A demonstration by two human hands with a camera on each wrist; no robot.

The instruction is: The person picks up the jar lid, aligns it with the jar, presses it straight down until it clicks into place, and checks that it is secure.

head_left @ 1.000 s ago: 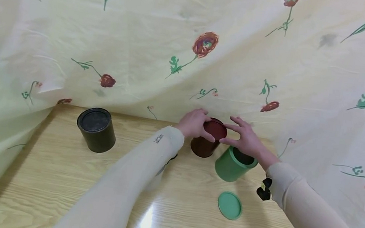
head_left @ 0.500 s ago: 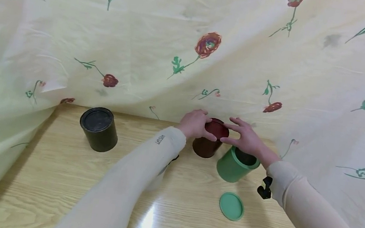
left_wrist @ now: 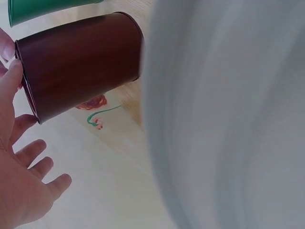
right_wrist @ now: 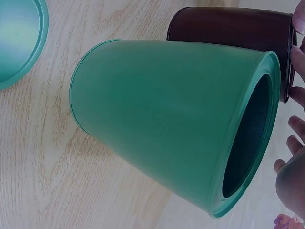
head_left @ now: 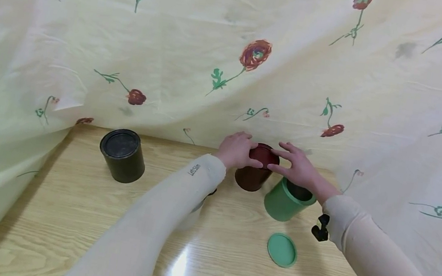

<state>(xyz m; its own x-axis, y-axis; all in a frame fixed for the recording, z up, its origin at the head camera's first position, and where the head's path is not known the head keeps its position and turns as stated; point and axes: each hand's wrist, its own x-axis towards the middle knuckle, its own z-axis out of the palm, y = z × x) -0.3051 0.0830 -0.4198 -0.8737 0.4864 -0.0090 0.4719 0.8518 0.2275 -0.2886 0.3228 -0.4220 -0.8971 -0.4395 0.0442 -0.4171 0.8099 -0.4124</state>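
A dark red canister stands at the back of the table, its round lid on top. My left hand grips the lid's left edge with thumb and index finger, its other fingers spread in the left wrist view. From the right, my right hand holds the opposite edge between thumb and fingertips. Below that hand is a green canister, uncovered, with a dark inside. Its rim sits close beside the red canister in the right wrist view. A green lid lies flat in front of it.
A black canister with its lid on stands at the back left of the wooden table. Behind and at both sides hangs a pale flowered cloth. A pale sleeve fills much of the left wrist view.
The head view has shifted slightly, so everything on the table appears a little further right. Both hands stay at the rim of the red canister.
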